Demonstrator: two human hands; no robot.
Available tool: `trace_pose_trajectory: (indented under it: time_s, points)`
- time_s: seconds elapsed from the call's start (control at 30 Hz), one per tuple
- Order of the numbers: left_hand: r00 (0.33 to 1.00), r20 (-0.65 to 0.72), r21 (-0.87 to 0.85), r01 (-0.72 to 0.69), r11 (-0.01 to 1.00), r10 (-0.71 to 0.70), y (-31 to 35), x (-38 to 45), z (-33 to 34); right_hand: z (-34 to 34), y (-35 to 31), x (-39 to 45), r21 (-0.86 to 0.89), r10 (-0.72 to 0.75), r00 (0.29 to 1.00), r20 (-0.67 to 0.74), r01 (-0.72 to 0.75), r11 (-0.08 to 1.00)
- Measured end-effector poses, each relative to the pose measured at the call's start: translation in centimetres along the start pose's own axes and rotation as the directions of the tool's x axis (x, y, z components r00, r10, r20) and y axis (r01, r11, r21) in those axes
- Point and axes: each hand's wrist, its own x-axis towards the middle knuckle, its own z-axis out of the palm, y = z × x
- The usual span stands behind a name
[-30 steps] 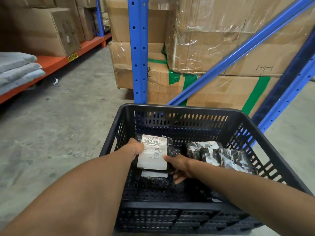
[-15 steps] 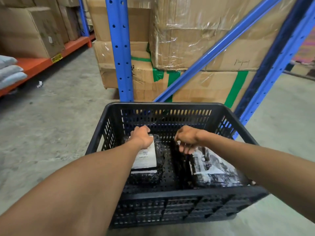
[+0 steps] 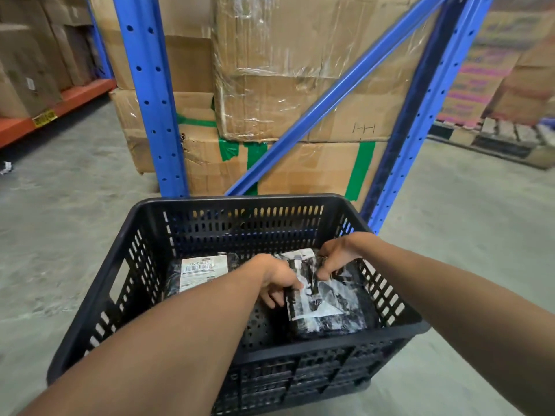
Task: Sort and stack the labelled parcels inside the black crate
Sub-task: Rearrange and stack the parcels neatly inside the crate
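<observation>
Black-wrapped parcel [image 3: 326, 298] by the crate [image 3: 246, 200] right wall now has both hands on it, left hand [image 3: 277, 279] off the labelled parcel [image 3: 201, 270] at the far-left corner, right hand [image 3: 336, 256] pinching its far edge; second stack starts.

Grey concrete floor [image 3: 75, 223], scuffed and mottled. Black slotted crate [image 3: 144, 265] sits directly on it at 6 o'clock. Blue rack uprights [image 3: 150, 94] stand on the floor at 12 o'clock, with taped cardboard boxes [image 3: 300, 169] stacked at floor level behind them. Small pale scrap [image 3: 6, 167] lies at 9 o'clock. Blurred pallet [image 3: 495, 142] with cartons rests at 2 o'clock.
</observation>
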Motion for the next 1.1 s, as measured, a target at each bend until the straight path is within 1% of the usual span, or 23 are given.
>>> trace_pose_trajectory:
  time_s: [0.07, 0.17, 0.23, 0.27, 0.33, 0.4, 0.43, 0.5, 0.53, 0.6, 0.63, 0.67, 0.7, 0.73, 0.77, 0.8, 0.83, 0.9, 0.97, 1.0, 1.03, 1.07, 1.1]
  points:
    - [1.000, 0.000, -0.075, -0.023, 0.997, 0.023, -0.2, -0.1, -0.7, -0.9, 0.3, -0.6, 0.026, -0.017, 1.000, -0.011, 0.018, 1.000]
    - [0.999, 0.006, -0.247, -0.048, 0.968, 0.052, -1.5, -0.4, -2.0, -1.5, 0.8, -1.2, 0.117, -0.074, 0.997, -0.015, 0.075, 0.990]
    - [0.996, -0.027, -0.367, -0.089, 0.926, 0.085, -2.3, -0.9, -3.1, -1.4, 1.1, -1.3, 0.241, -0.160, 0.987, -0.018, 0.160, 0.957]
    - [0.993, -0.057, -0.421, -0.114, 0.900, 0.100, -2.7, -1.3, -3.7, -1.2, 1.2, -1.4, 0.331, -0.218, 0.975, -0.052, 0.223, 0.917]
    - [0.985, -0.124, -0.534, -0.168, 0.829, 0.119, -3.5, -2.1, -5.1, -1.1, 1.2, -1.7, 0.466, -0.308, 0.934, -0.182, 0.358, 0.809]
    - [0.975, -0.175, -0.658, -0.218, 0.721, 0.135, -4.5, -2.8, -6.7, -1.5, 0.4, -2.6, 0.480, -0.372, 0.853, -0.366, 0.515, 0.710]
    - [0.972, -0.187, -0.715, -0.232, 0.659, 0.140, -5.1, -3.1, -7.6, -1.7, -0.2, -2.9, 0.434, -0.389, 0.789, -0.475, 0.595, 0.677]
    - [0.979, -0.164, -0.792, -0.206, 0.575, 0.125, -6.4, -3.9, -9.3, -1.9, -1.7, -3.6, 0.246, -0.397, 0.617, -0.679, 0.701, 0.669]
    - [0.987, -0.118, -0.828, -0.161, 0.537, 0.114, -7.0, -4.1, -10.1, -1.9, -2.6, -3.8, 0.144, -0.394, 0.532, -0.750, 0.712, 0.687]
    - [0.985, -0.002, -0.909, -0.073, 0.410, 0.170, -7.9, -4.5, -11.4, -1.7, -4.5, -4.5, -0.052, -0.406, 0.379, -0.831, 0.674, 0.737]
    - [0.976, 0.024, -0.927, -0.059, 0.370, 0.214, -8.1, -4.9, -11.7, -1.6, -5.5, -4.8, -0.177, -0.442, 0.295, -0.847, 0.627, 0.759]
    - [0.970, 0.014, -0.927, -0.079, 0.368, 0.243, -8.1, -5.3, -11.9, -1.3, -6.4, -5.0, -0.319, -0.503, 0.211, -0.838, 0.559, 0.766]
    - [0.970, -0.025, -0.912, -0.121, 0.393, 0.241, -7.9, -5.8, -12.0, -0.9, -7.4, -5.1, -0.457, -0.578, 0.146, -0.803, 0.471, 0.754]
    - [0.972, -0.090, -0.882, -0.179, 0.436, 0.217, -7.6, -6.3, -12.1, -0.4, -8.3, -5.1, -0.570, -0.648, 0.109, -0.754, 0.383, 0.727]
    - [0.969, -0.152, -0.860, -0.226, 0.458, 0.193, -7.5, -6.7, -12.1, 0.1, -9.0, -5.0, -0.640, -0.696, 0.093, -0.712, 0.323, 0.697]
    - [0.961, -0.219, -0.846, -0.274, 0.458, 0.170, -7.5, -7.0, -12.1, 0.7, -9.6, -4.9, -0.665, -0.715, 0.077, -0.695, 0.310, 0.680]
    - [0.946, -0.283, -0.827, -0.325, 0.458, 0.160, -7.6, -7.3, -12.1, 1.1, -9.9, -4.7, -0.651, -0.708, 0.056, -0.704, 0.346, 0.676]
    - [0.895, -0.403, -0.781, -0.445, 0.437, 0.192, -7.8, -8.1, -12.6, 1.5, -10.3, -4.4, -0.544, -0.642, 0.042, -0.765, 0.490, 0.681]
    - [0.838, -0.504, -0.713, -0.541, 0.446, 0.210, -8.1, -8.6, -13.4, 1.8, -10.6, -4.1, -0.341, -0.497, 0.094, -0.863, 0.619, 0.708]
    - [0.817, -0.537, -0.681, -0.568, 0.462, 0.212, -8.3, -8.9, -13.8, 1.9, -10.7, -3.7, -0.205, -0.392, 0.145, -0.908, 0.663, 0.720]
    - [0.811, -0.547, -0.668, -0.573, 0.474, 0.209, -8.5, -9.1, -14.0, 1.9, -10.8, -3.3, -0.057, -0.282, 0.216, -0.935, 0.693, 0.719]
    - [0.809, -0.547, -0.662, -0.575, 0.481, 0.213, -8.8, -9.2, -14.3, 1.9, -10.9, -2.9, 0.109, -0.181, 0.316, -0.932, 0.717, 0.689]
    - [0.809, -0.548, -0.659, -0.574, 0.486, 0.213, -9.1, -9.3, -14.4, 1.7, -11.0, -2.6, 0.289, -0.099, 0.434, -0.896, 0.737, 0.611]
